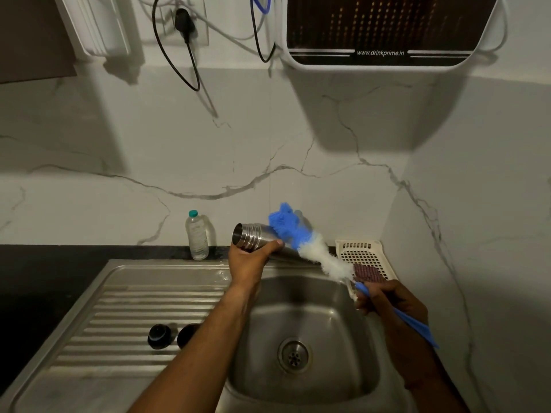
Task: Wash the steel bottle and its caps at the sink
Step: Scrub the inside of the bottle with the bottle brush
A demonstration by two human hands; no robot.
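Left forearm (190, 353): it is reaching up from the bottom edge, crossing the drainboard (113, 317) nearest to you.
Left hand (249, 262): you are gripping the steel bottle (258, 238) from below, thumb curling over its side.
Steel bottle: it is lying nearly level above the back rim of the sink (301, 317), its ringed end with the dark opening facing left; the metal is smooth and shiny.
Right hand (387, 301): you are clenching the thin blue handle of the bottle brush (325, 259), well apart from the left hand.
Bottle brush: its fluffy head, blue at the tip and white lower down, is lying outside the bottle, against its right side.
Caps (159, 336): two round black ones are sitting side by side on the ribbed steel drainboard, the right one partly hidden by your forearm.
Writing: "www.drinkprime.in" is showing in white on the dark-fronted purifier (380, 31) hanging on the marble wall.
Basket (362, 253): white perforated plastic, holding a maroon scrub pad (368, 274) and sitting just beyond the right hand.
Water bottle (196, 236): clear plastic with a teal cap, standing upright on the dark counter left of the steel bottle; its label is too small to read.
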